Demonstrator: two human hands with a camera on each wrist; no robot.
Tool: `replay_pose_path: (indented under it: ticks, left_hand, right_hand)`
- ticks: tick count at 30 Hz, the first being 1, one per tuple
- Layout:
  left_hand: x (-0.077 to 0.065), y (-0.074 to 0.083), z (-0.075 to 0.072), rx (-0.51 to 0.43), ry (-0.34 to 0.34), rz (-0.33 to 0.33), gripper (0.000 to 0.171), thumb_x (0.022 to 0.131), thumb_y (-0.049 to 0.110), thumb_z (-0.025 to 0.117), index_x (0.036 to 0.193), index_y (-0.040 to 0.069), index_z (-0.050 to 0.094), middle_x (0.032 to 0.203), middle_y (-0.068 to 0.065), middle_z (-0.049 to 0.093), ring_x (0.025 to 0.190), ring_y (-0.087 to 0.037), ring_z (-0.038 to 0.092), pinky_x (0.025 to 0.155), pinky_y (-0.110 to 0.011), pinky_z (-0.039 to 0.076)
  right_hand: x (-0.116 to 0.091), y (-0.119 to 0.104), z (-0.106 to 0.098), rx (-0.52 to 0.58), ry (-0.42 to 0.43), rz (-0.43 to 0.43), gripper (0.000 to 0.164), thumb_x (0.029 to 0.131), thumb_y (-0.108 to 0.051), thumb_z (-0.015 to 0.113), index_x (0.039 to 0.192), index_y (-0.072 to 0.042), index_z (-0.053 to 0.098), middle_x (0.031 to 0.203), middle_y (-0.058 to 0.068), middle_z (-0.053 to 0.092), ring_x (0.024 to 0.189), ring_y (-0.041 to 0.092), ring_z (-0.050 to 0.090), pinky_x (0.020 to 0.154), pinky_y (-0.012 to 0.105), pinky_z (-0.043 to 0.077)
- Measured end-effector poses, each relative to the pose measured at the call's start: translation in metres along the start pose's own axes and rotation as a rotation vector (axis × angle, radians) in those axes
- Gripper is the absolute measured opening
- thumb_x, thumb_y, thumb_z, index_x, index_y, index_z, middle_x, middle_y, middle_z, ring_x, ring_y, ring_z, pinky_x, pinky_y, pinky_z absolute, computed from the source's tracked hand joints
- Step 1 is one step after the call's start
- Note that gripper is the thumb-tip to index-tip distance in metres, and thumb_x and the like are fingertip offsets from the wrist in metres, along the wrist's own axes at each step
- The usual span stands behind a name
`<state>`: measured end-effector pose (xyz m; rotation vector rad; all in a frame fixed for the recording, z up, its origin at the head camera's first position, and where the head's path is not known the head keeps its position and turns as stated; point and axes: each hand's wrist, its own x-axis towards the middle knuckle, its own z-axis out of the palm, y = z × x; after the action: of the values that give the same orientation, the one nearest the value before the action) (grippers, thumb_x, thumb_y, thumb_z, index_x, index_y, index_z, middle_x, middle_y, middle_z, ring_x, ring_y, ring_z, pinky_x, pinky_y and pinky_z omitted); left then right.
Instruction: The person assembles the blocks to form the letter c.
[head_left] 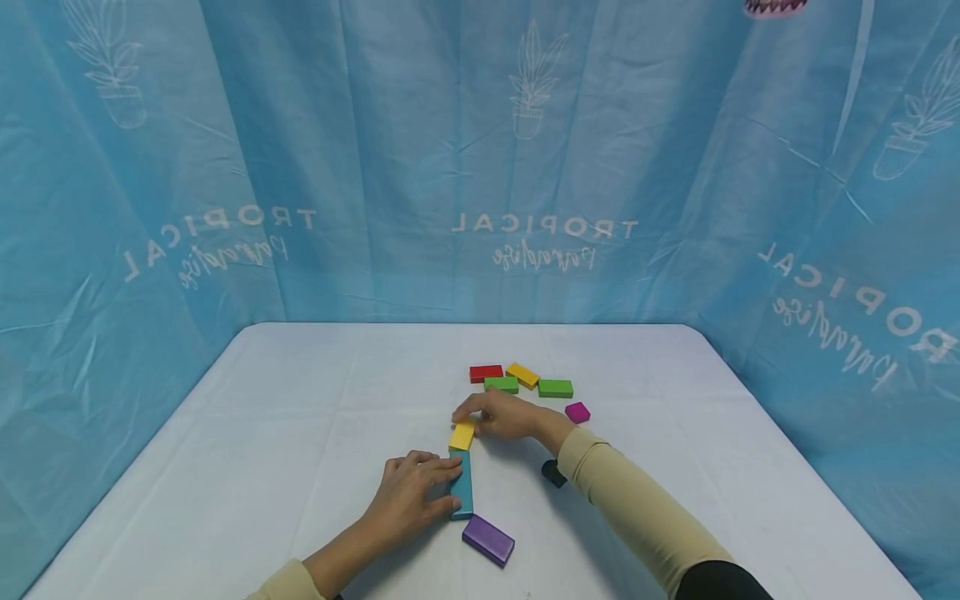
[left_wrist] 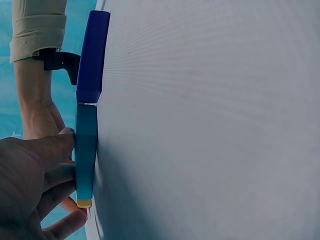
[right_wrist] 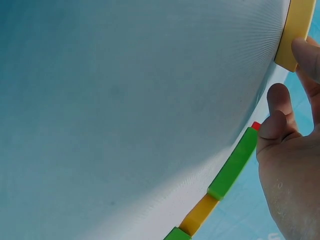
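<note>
A teal block point(head_left: 462, 487) lies lengthwise on the table, and my left hand point(head_left: 408, 496) rests on it. In the left wrist view, thumb and fingers touch the side of the teal block point(left_wrist: 86, 150) towards the hand. My right hand point(head_left: 510, 415) pinches a yellow block point(head_left: 462, 435) at the teal block's far end. The thumb presses the yellow block point(right_wrist: 295, 37) in the right wrist view; other fingers are partly hidden. A purple block point(head_left: 488, 540) sits at an angle by the teal block's near end.
Beyond the right hand lie a red block point(head_left: 486, 373), a second yellow block point(head_left: 522, 375) and two green blocks, one nearer point(head_left: 501, 385) and one further right point(head_left: 556, 389). A magenta block point(head_left: 577, 412) is near the right wrist. Blue curtains point(head_left: 412, 167) surround the white table point(head_left: 300, 417).
</note>
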<state>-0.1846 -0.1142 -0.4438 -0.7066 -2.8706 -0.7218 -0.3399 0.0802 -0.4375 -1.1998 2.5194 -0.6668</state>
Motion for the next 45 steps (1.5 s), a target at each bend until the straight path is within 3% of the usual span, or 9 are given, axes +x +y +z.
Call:
replay_pose_path:
  ticks: [17,29,36,45]
  left_hand:
    - [0.000,0.001,-0.001,-0.002,-0.012,-0.009,0.046,0.082,0.033,0.075,0.121,0.010,0.068,0.131,0.002,0.059,0.114,-0.024,0.050,0.088,-0.054,0.033]
    - [0.003,-0.001,-0.003,0.046,-0.020,0.032,0.047,0.083,0.033,0.075,0.123,0.008,0.067,0.129,-0.001,0.061,0.117,-0.027,0.048,0.091,-0.054,0.032]
    - [0.013,-0.004,-0.007,0.035,0.007,0.049,0.048,0.083,0.032,0.075,0.125,0.011,0.066,0.132,-0.001,0.059,0.120,-0.027,0.047,0.091,-0.054,0.033]
    - [0.028,-0.016,-0.007,0.023,-0.020,0.052,0.054,0.085,0.034,0.074,0.132,0.011,0.060,0.133,-0.002,0.058,0.122,-0.029,0.045,0.093,-0.053,0.032]
  right_hand:
    - [0.000,0.001,0.000,-0.002,-0.004,0.022,0.036,0.093,-0.005,0.062,0.121,-0.026,0.068,0.123,-0.017,0.060,0.115,0.005,0.050,0.093,0.026,0.042]
    - [0.000,0.003,-0.001,0.006,-0.010,0.014,0.035,0.093,-0.007,0.062,0.122,-0.027,0.067,0.124,-0.018,0.059,0.117,0.004,0.050,0.099,0.033,0.038]
    - [0.001,0.003,-0.003,-0.001,-0.010,-0.007,0.035,0.093,-0.007,0.062,0.122,-0.026,0.067,0.123,-0.018,0.060,0.117,0.004,0.050,0.101,0.035,0.036]
    - [-0.001,0.003,-0.002,0.023,-0.014,-0.004,0.036,0.093,-0.007,0.062,0.123,-0.025,0.067,0.123,-0.018,0.060,0.116,0.005,0.050,0.098,0.031,0.040]
